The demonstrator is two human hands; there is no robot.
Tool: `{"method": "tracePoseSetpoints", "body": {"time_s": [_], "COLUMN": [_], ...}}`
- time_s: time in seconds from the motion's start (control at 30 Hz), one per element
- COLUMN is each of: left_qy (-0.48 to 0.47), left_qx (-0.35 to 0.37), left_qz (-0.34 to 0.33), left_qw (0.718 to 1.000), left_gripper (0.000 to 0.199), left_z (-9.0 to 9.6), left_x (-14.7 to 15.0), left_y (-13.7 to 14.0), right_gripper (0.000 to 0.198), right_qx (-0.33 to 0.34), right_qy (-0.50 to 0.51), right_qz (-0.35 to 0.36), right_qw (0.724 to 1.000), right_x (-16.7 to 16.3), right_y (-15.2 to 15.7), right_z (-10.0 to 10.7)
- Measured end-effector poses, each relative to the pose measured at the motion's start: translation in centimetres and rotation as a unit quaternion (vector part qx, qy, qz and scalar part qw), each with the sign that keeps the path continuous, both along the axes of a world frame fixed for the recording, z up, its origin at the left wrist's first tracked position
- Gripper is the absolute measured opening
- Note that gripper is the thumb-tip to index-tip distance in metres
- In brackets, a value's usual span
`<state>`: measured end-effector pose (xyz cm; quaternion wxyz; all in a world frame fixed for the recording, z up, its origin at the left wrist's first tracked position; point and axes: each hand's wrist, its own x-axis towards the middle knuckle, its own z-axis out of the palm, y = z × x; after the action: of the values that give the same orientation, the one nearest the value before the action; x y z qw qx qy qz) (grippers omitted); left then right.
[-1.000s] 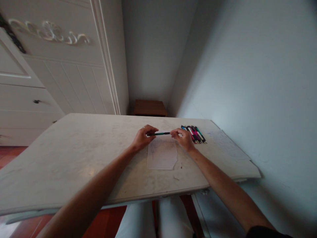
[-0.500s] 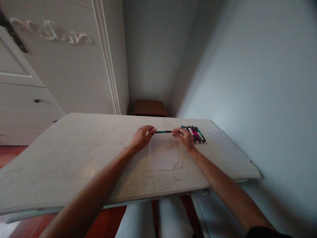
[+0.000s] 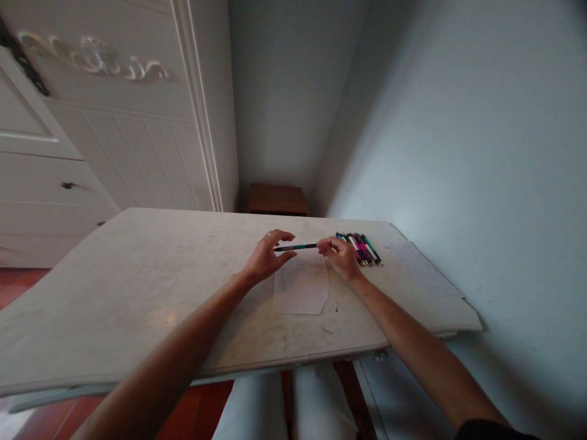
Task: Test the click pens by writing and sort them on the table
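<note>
From between left fingers [image 3: 285, 236] and thumb [image 3: 287, 256] to right fingers [image 3: 323, 248], a pen [image 3: 298, 247]

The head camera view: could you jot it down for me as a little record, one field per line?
Left hand: the left hand is open, thumb and fingers apart around one end of the pen; contact unclear
Right hand: the right hand pinches the other end
Held item: dark pen with a green section, roughly level
Beneath: sheet of paper with faint writing and a torn corner
Beside right hand: group of colored pens, side by side
Surface: pale, smudged table
Background: white cabinet
</note>
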<state>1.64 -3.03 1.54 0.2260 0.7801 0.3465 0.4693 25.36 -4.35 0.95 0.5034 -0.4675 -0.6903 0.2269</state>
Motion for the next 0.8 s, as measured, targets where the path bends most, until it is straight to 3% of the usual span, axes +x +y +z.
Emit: {"method": "tracePoseSetpoints", "body": {"time_s": [0.1, 0.17, 0.37, 0.53, 0.73, 0.8], "left_qy": [-0.002, 0.013, 0.045, -0.023, -0.048, -0.045], "left_qx": [-0.010, -0.031, -0.100, -0.097, -0.081, -0.093], "left_qz": [0.029, 0.040, 0.004, -0.001, 0.005, 0.016], "left_qw": [1.000, 0.999, 0.994, 0.995, 0.995, 0.994], "left_gripper": [0.036, 0.031, 0.038, 0.024, 0.043, 0.040], "left_z": [-0.22, -0.26, -0.03, 0.16, 0.02, -0.07], "left_x": [-0.06, -0.20, -0.37, -0.25, -0.26, -0.23], "left_y": [0.16, 0.26, 0.47, 0.63, 0.45, 0.46], "right_gripper": [0.034, 0.034, 0.034, 0.032, 0.030, 0.031], "right_qx": [-0.002, -0.001, -0.008, -0.019, -0.025, -0.029], "right_qy": [0.005, 0.013, 0.023, 0.030, 0.037, 0.047], "right_qz": [-0.001, -0.001, 0.005, 0.013, 0.016, 0.013], "right_qw": [1.000, 1.000, 1.000, 0.999, 0.999, 0.998], "right_x": [-0.07, 0.05, 0.34, 0.22, 0.09, 0.06], "right_y": [-0.10, -0.02, 0.31, 0.26, 0.12, 0.09], "right_z": [0.06, -0.08, -0.53, -0.43, -0.40, -0.37]}}
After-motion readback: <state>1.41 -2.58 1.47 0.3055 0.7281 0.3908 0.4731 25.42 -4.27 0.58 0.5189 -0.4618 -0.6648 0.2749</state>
